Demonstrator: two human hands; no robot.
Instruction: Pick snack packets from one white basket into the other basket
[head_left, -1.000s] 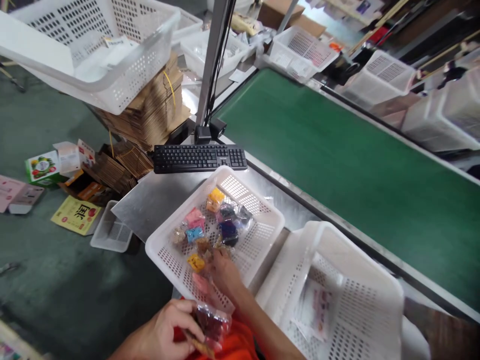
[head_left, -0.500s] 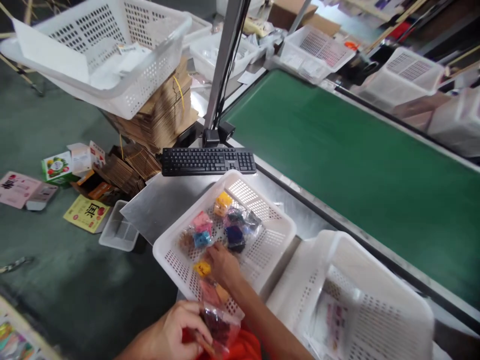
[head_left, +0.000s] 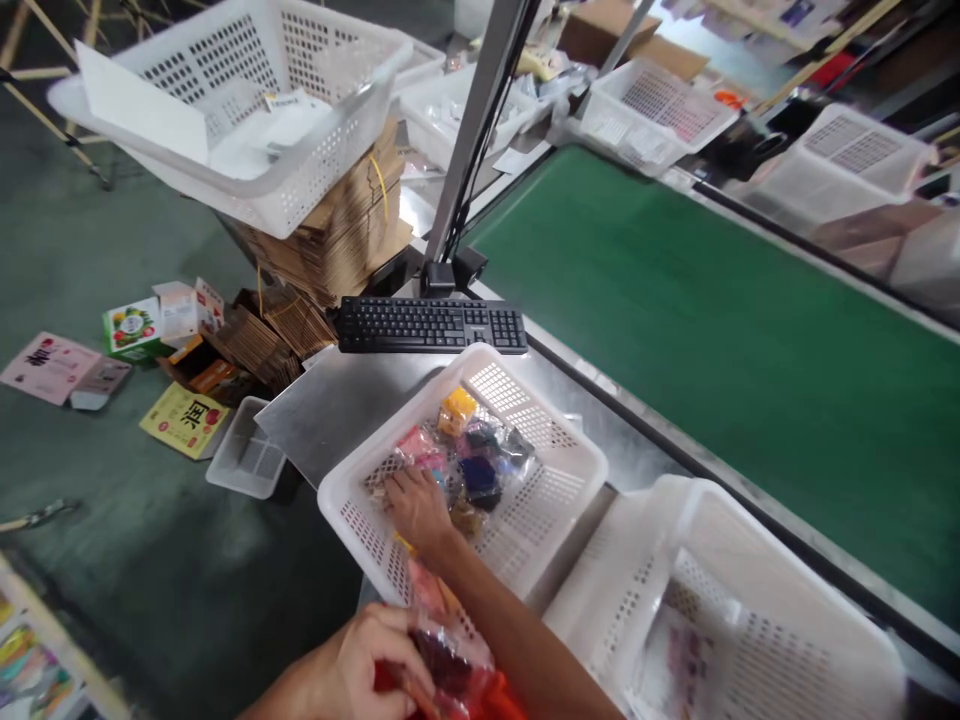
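A white perforated basket (head_left: pixel 564 452) on the steel table holds several small coloured sachets (head_left: pixel 471 447): yellow, pink, blue, dark. My right hand (head_left: pixel 415 507) reaches into its left part, fingers curled down over the sachets near the pink one; what they grip is hidden. My left hand (head_left: pixel 373 668) is at the bottom edge, closed on a clear plastic bag (head_left: pixel 450 665) with dark red and orange contents.
A second white basket (head_left: pixel 739 560) with papers stands at lower right. A black keyboard (head_left: pixel 433 325) lies behind the basket, by a monitor post. The green conveyor belt (head_left: pixel 712 320) runs on the right. Stacked cardboard, a raised basket (head_left: pixel 247 190) and boxes on the floor are at left.
My right hand has slid leftward inside the basket, from the yellow sachet to the pink one. The left hand keeps the bag. The view has shifted slightly.
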